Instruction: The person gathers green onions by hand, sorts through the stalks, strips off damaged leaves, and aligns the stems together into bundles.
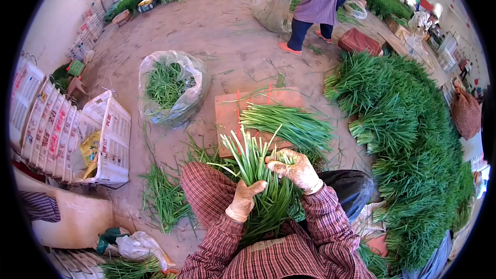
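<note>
A loose bunch of garlic chives (274,204) lies across my lap, its pale stem ends pointing away from me. Wrapped round its left side is my gloved left hand (245,199), thumb across the stalks. My gloved right hand (297,170) is closed at the bunch's right edge, fingers pinched on some stalks. Just beyond my hands, a neat pile of chives (287,124) rests on a flat brownish board (227,116) on the floor. Reddish ties (238,111) lie over the board.
A clear plastic bag of green trimmings (173,85) stands front left. White crates (116,134) line the left. Tied chive bundles (408,139) are heaped along the right. Loose leaves (165,196) litter the floor. Another person (320,0) stands ahead with a bag (271,10).
</note>
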Demonstrator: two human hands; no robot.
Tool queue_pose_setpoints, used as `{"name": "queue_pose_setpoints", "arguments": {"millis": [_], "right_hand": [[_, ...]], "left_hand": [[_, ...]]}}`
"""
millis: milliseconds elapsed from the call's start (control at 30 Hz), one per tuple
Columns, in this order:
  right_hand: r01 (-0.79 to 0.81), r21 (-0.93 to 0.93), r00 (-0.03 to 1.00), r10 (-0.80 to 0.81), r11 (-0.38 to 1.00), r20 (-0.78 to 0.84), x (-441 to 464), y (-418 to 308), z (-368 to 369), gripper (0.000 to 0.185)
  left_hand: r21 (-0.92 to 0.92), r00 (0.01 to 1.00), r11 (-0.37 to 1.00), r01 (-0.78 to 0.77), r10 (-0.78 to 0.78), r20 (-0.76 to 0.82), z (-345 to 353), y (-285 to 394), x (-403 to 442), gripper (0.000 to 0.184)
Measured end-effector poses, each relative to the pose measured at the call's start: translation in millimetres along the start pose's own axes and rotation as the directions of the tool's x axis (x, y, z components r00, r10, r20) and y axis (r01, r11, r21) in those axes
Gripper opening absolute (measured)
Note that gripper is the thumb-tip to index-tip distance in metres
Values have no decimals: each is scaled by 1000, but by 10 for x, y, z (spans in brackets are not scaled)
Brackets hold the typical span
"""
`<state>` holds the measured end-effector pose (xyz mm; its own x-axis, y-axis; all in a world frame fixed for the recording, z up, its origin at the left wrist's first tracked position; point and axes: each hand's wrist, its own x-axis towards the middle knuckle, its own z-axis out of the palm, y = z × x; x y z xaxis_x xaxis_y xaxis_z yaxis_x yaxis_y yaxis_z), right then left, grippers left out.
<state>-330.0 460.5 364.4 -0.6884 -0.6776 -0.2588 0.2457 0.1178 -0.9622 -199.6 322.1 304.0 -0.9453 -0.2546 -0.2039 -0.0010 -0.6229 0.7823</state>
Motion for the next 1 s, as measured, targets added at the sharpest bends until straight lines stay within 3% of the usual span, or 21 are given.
{"name": "queue_pose_setpoints", "arguments": {"millis": [67,100,167,300,433,600,700,900,1000], "right_hand": [[-11,81,1000,9,997,18,-42,-67,30,22],[-11,79,1000,9,997,17,-46,-61,21,22],[17,-7,1000,-17,1000,-22,-39,-11,9,22],[139,-24,981,-141,990,-132,1,-78,9,16],[148,40,984,-144,988,-102,29,-184,38,15],[30,65,998,-34,997,55,48,-89,-5,30],[0,79,1000,-2,997,18,9,27,73,28],[-2,39,1000,2,999,5,-52,51,77,28],[112,-131,993,-115,985,-18,-49,-28,126,29]], "left_hand": [[-190,999,981,40,-38,15,103,108,-42,51],[-192,999,981,40,-37,16,78,64,-20,51],[-11,1000,1000,1,-1,-2,-18,-58,28,50],[-18,999,1000,17,-18,-49,-28,-81,-13,46],[-7,999,1000,-5,5,-47,2,-107,-3,51],[11,998,1000,-28,29,-48,-24,-122,0,56],[0,999,1000,-27,27,-44,-10,-147,20,62],[1,998,999,-38,38,-57,34,-126,22,64],[67,997,998,-4,9,-72,8,-172,49,64]]}}
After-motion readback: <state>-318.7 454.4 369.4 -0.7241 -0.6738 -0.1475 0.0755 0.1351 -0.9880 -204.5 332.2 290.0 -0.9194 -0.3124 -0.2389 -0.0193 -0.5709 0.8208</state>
